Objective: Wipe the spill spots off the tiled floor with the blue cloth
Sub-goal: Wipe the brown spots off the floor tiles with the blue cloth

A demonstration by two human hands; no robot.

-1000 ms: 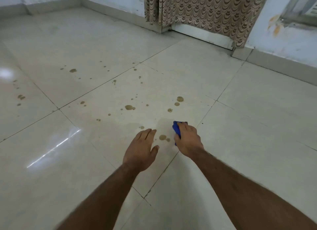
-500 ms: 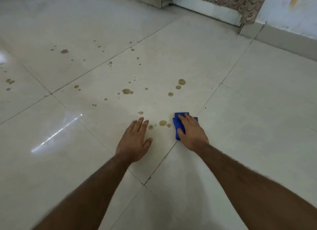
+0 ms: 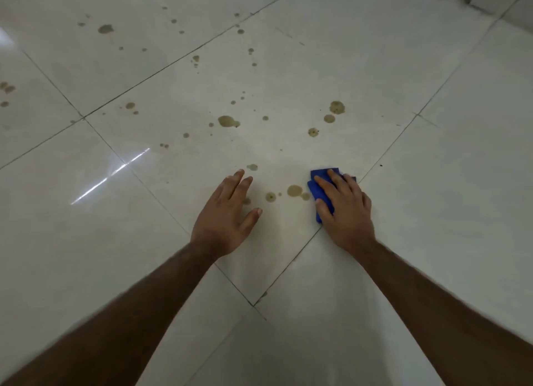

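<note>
Right hand [image 3: 344, 209] has flattened, fingers spread, pressing the blue cloth [image 3: 315, 188]; brown spots [image 3: 294, 190] at its 9 o'clock remain unwiped. Left hand [image 3: 227, 215] stays open, empty.

cloth: my folded blue cloth [image 3: 317, 194] lies flat on the pale tiled floor [image 3: 375, 68], mostly covered by my right hand [image 3: 344, 212], beside a grout line.
nearest spots: brown spill spots [image 3: 294, 190] sit just left of the cloth, apart from it.
other spots: more brown drops, large and small, are scattered across the tiles farther away.
</note>
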